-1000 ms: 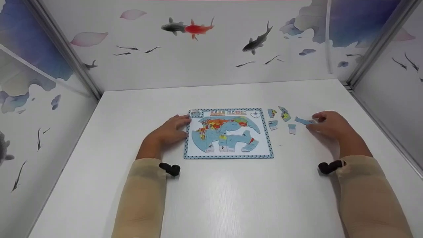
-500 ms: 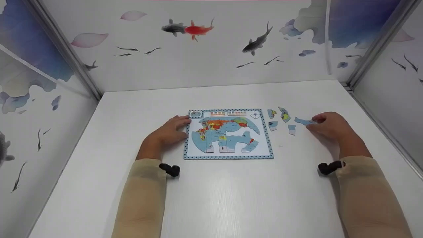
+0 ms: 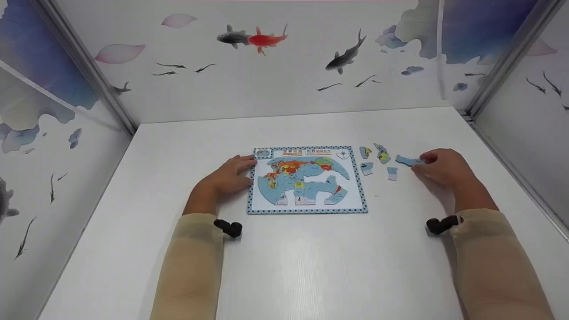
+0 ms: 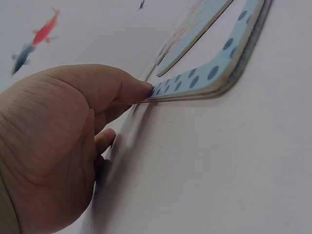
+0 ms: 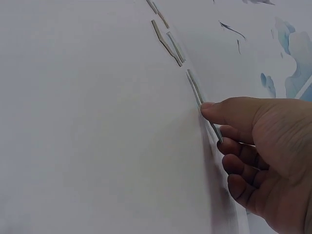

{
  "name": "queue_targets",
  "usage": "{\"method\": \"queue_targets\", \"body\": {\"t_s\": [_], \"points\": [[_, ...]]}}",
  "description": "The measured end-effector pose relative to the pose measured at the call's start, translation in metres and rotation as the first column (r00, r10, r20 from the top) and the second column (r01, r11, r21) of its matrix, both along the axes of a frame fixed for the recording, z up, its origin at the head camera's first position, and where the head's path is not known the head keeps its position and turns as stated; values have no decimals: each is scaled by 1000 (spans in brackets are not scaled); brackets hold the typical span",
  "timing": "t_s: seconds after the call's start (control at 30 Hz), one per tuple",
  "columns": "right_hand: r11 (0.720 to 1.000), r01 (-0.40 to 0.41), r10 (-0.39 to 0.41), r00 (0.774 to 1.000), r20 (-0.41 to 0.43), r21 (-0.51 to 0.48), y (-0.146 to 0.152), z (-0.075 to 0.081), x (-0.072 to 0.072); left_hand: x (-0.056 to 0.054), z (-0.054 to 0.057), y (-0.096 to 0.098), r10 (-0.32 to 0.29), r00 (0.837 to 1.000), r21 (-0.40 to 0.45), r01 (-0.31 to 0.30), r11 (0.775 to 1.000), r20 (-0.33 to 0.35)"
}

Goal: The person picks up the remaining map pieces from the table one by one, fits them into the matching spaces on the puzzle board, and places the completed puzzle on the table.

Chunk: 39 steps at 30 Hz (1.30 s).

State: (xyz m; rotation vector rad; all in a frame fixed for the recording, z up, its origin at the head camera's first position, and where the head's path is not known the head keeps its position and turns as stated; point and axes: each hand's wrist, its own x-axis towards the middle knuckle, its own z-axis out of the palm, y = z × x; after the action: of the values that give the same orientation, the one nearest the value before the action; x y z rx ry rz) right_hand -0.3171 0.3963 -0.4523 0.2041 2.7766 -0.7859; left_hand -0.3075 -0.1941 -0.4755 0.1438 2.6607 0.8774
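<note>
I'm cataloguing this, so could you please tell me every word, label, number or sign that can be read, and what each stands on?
No words or numbers are legible.
Puzzle board, top edge: two headings, too blurred to read.
Compass sign, top right of the board: recognisable; any lettering too small.
Map pieces, loose or fitted: any print too small.

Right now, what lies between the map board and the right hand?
In the head view: four loose pieces, then the long blue piece that the right hand pinches.
</note>
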Motion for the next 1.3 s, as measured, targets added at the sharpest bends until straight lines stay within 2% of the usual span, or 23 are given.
{"method": "queue_targets", "body": {"t_s": [0.1,0.43,0.57,1.3], "points": [[1000,4,-4,1000,-5,-11,-1,0,-2,1,1,0,12,1000,6,-12,1000,6],[999,-6,4,999,-37,-42,-11,5,-2,1,2,0,-5,1000,13,5,1000,11],[999,-24,21,997,-74,-39,-21,10,-3,1,1,-1,-3,1000,9,3,1000,6],[996,-60,50,989,-139,-72,-88,35,-4,1,0,0,-2,1000,9,2,1000,8]]}}
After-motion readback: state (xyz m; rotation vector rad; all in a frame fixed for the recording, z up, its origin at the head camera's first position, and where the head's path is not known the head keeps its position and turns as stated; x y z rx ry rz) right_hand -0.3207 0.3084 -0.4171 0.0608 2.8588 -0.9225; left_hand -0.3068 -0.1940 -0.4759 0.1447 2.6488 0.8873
